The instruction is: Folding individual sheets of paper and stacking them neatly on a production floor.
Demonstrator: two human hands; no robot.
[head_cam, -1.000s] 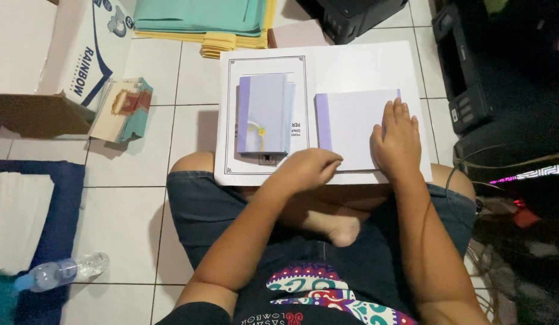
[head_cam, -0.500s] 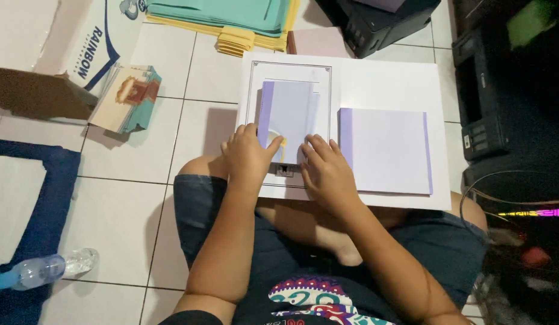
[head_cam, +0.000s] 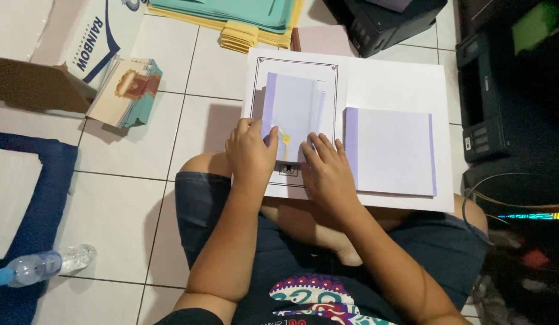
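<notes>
A person sits cross-legged on a white tiled floor with a large white board point(head_cam: 400, 78) resting across the lap. Nearest the body, both hands lie on the board's near edge, toward its left half. The left hand point(head_cam: 250, 150) has its fingers curled and its thumb pressed on the lower left corner of a folded lilac card point(head_cam: 294, 111). The right hand point(head_cam: 327, 171) lies flat with fingers spread and slightly bent, the fingertips touching the card's near edge; it grips nothing.

The lilac card sits on a white sheet with a thin black border point(head_cam: 255, 84), in the left half of the board. Its long axis runs away from the body, near edge to far edge, with the fold along its left side and a small yellow ornament at its near end. Its right flap appears slightly raised.

To the right, just beside the card, a stack of lilac cards point(head_cam: 391, 150) lies squared near the board's right edge.

As a judgement, the board is only balanced on the knees, so a hard press on the near edge could tip it and slide the stack off. Uneven pressure from the two hands could also skew or crease the card.

Farther off, a stack of teal and yellow paper point(head_cam: 231, 15) lies past the board's far edge, and a plastic water bottle point(head_cam: 44, 265) rests on the floor at left.
</notes>
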